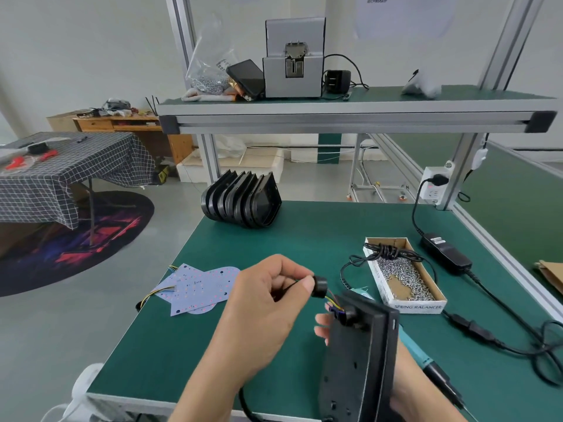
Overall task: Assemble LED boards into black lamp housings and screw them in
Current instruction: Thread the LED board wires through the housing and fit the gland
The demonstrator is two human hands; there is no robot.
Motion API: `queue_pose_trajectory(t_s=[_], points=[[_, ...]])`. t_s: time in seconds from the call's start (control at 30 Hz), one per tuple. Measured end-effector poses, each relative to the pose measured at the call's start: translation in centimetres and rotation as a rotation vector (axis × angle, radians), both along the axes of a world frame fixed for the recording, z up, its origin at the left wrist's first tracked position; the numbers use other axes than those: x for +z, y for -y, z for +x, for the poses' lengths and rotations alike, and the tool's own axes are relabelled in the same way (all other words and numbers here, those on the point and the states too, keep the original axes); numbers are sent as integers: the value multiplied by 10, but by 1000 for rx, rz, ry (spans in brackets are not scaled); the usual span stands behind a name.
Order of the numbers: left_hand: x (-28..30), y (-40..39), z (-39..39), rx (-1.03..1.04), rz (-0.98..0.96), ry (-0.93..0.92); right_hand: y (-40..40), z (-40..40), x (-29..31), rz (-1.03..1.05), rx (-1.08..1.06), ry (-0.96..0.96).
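Observation:
My left hand [262,312] pinches a round black cable nut [318,287] just above the back of a black lamp housing [359,360]. Coloured wires [333,303] run from the nut into the housing's back. My right hand [323,328] grips the housing upright on its edge; mostly its fingertips show past the left side. A stack of black lamp housings [242,200] lies at the far edge of the green table [213,345]. Several white LED boards [198,287] with wires lie at the left edge.
A cardboard box of screws [402,277] with a coiled black cable sits to the right. A teal electric screwdriver [426,363] lies behind the housing. A power adapter [446,252] and cables run along the right side. A screw feeder [292,60] stands on the upper shelf.

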State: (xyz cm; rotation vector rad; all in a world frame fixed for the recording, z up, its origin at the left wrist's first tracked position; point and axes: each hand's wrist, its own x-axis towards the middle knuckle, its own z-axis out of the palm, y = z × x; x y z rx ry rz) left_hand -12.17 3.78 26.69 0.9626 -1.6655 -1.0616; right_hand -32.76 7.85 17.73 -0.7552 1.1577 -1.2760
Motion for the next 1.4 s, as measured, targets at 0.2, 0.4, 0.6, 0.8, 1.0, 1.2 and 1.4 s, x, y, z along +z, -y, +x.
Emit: queue_pose_trajectory(t_s=[0.2, 0.4, 0.6, 0.8, 1.0, 1.2, 1.4], points=[[16, -3, -16, -60, -64, 11, 25, -19, 19, -154, -173, 84], [13, 6, -27, -56, -58, 102, 21, -35, 66, -627, -97, -758], [10, 6, -35, 11, -124, 241, 24, -10, 75, -708, 108, -1113], [9, 1, -37, 13, -147, 332, 18, -11, 78, -679, 169, -1135], [16, -4, -47, -4, -56, 239, 11, -24, 87, -535, 278, -1267], [25, -9, -54, -27, -6, 140, 0, -31, 81, -354, 300, -1226], [31, -15, -59, -62, -13, 121, -13, -37, 75, -281, 393, -1321]])
